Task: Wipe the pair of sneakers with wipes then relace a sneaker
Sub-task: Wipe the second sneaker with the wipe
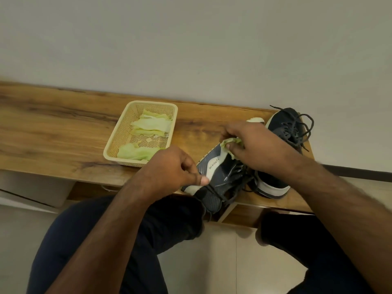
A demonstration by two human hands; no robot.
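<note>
A dark grey sneaker (220, 175) with a white sole lies tilted on its side at the wooden bench's front edge, its toe hanging over the edge. My left hand (171, 168) grips it at the sole, thumb on the side panel. My right hand (252, 143) pinches a crumpled pale green wipe (230, 143) against the sneaker's heel end. The second sneaker (284, 132) stands behind my right hand, its dark laces loose. Another wipe (255, 120) peeks out beyond my right hand.
A beige plastic basket (125, 126) holding several pale green wipes (150, 126) sits on the wooden bench (53, 128), left of the sneakers. A plain wall rises behind the bench. My knees are below, over a tiled floor.
</note>
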